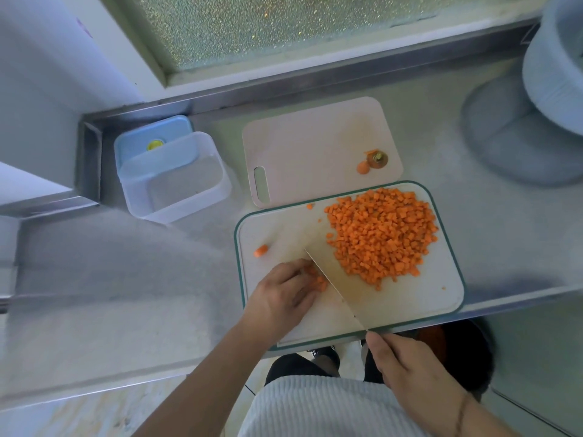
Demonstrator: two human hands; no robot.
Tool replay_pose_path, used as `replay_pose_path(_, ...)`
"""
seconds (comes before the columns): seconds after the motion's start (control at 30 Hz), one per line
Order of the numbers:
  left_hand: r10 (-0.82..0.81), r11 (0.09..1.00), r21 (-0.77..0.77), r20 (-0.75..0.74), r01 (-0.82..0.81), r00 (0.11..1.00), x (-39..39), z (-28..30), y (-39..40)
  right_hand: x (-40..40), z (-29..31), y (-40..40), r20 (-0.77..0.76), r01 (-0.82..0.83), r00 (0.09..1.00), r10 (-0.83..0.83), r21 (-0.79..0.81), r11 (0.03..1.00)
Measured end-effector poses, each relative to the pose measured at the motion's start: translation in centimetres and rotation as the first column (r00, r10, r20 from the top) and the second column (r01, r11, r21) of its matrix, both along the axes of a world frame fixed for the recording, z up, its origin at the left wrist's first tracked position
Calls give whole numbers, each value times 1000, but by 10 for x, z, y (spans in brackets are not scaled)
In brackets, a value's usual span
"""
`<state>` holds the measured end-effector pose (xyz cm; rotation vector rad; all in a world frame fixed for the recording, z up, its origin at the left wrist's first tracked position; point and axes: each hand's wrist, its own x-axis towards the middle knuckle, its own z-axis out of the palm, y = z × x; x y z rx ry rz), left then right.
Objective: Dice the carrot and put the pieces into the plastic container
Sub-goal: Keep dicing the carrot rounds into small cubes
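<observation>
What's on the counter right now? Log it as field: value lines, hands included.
left hand: holds carrot strips down on the green-rimmed board
right hand: grips knife, blade beside the strips
diced carrot pile: on the board's far right part
carrot end: loose, on the board's left part
plastic container: open, no carrot inside, left of the boards
lid: behind the container
pink board: holds carrot scraps

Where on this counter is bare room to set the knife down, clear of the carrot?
Bare counter lies left of the green-rimmed board, below the plastic container. The pink board is bare except for carrot ends at its right. The green-rimmed board is crowded: diced pile, knife, left hand.
</observation>
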<state>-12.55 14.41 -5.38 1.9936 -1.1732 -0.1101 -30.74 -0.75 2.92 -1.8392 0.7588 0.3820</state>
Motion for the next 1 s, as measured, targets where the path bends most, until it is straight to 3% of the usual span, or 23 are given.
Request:
replay_pose_path(0.13,5,999,52,23,-7,1000,-3,2,-3,3,1,3,20,-16,1000,17,-41,999)
replay_pose_path(0.37,159,984,74,35,-161,987,-22,2,-9,2,5,2,16,-9,1000,9,-43,999)
replay_pose_path(0.67,174,982,60,45,-177,984,-24,-1,-5,3,4,2,36,2,999,-1,-49,999)
replay_pose_path(0.83,106,994,-4,184,-107,977,-23,-4,-4,0,14,-9,36,-5,999,5,-2,1000)
replay_pose_path(1.0,36,999,-43,181,-29,983,-22,-14,-5,-10,19,-17,-26,-133,991,131,-97,986)
